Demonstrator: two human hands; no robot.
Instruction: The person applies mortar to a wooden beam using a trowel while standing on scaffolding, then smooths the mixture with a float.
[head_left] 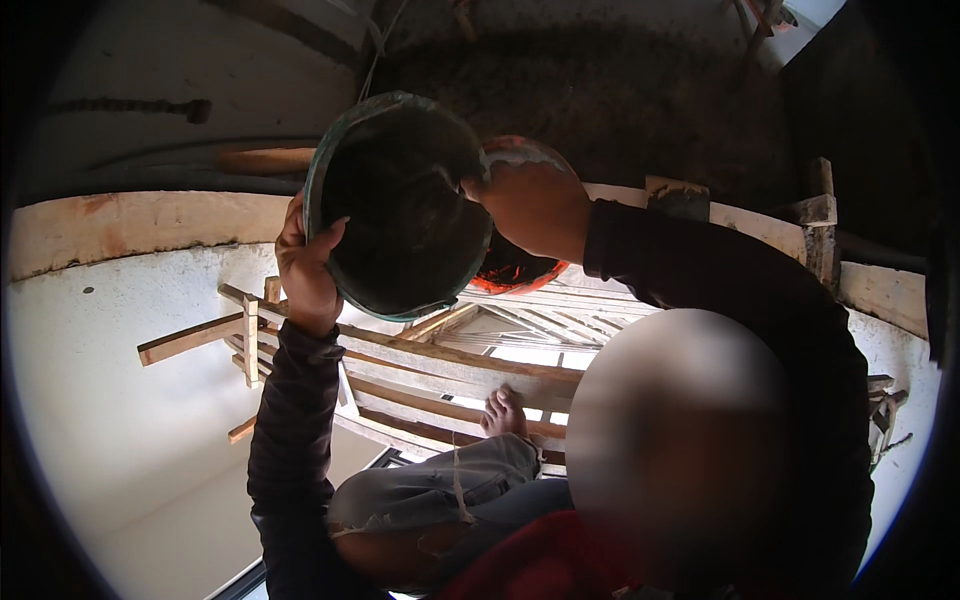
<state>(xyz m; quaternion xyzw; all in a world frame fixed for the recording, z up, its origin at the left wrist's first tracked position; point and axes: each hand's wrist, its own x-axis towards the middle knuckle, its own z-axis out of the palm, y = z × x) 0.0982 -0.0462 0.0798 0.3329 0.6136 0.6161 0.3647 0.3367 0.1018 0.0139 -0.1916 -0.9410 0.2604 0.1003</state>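
A dark green bucket [400,215] is tilted with its wide mouth facing me, and its inside is dark and smeared. My left hand [310,262] grips its left rim, thumb over the edge. At the opposite side my right hand [535,205] closes on the rim with bent fingers. Partly hidden behind that hand and the green bucket stands an orange-red bucket [515,275], with grey residue near its top and dark matter inside. What the green bucket holds, if anything, is too dark to tell.
A pale board edge [150,228] runs across, with a dark rough surface [640,90] beyond it. Below are wooden scaffold planks [400,350], where a bare foot [503,412] rests. A wooden post [822,225] rises at right. A white wall [100,340] lies at left.
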